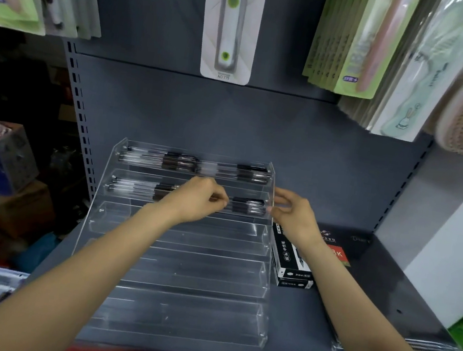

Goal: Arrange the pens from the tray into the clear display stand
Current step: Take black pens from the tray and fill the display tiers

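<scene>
White hanging card (pixel 231 26), "NO 775"

light: dim, even | glare: acrylic edges | blur: soft, worse at edges | distortion: wide-angle bowing

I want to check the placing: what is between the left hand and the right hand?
In the head view, black-capped pens in the clear display stand's second tier lie between the left hand and right hand.
</scene>
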`<state>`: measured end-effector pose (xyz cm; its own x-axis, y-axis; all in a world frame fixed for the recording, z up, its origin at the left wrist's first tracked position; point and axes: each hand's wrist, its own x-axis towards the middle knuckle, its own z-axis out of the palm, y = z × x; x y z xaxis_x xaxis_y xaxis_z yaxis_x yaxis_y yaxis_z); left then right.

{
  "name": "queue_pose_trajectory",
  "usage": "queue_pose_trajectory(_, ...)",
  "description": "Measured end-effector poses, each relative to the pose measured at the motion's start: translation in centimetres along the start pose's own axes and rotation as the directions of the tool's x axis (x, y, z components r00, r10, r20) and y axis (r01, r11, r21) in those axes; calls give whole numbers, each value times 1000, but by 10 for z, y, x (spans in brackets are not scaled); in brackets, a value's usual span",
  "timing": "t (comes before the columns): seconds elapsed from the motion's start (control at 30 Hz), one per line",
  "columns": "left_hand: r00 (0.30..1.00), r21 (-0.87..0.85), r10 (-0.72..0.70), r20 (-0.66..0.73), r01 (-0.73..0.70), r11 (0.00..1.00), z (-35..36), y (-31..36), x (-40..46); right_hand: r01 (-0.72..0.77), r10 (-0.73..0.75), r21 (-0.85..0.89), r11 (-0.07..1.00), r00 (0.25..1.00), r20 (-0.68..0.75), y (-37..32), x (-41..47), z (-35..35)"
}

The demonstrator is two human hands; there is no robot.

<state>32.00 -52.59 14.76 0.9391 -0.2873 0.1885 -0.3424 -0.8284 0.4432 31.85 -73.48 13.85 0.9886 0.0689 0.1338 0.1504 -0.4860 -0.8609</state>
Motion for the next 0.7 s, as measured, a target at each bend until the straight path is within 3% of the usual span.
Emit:
queue_pose_trajectory(0.13,994,18,-7,-106,9,1000,5,6,-6,28,-28,-29,999,999,-19,0,-10,0)
queue_pose_trajectory(0.23,951,-63,-42,-305,24,998,3,9,-19,134,-156,-172,976,980,-120,-6,-21,3)
queue_pose_trajectory(0.33,888,-230,-143,-438,43,972,1,11,-45,233,-250,-152,960,963,-99,-19,-37,14)
queue_pose_trajectory(0.47,874,-475,-289,-391,77,877,-6,-1,-102,239,-239,-23,971,971,-10,-42,-63,50)
queue_pose_trajectory(0.7,785,-426,-467,-408,288,858,-25,-83,-245,298,-301,48,953,929,215,-89,-131,193)
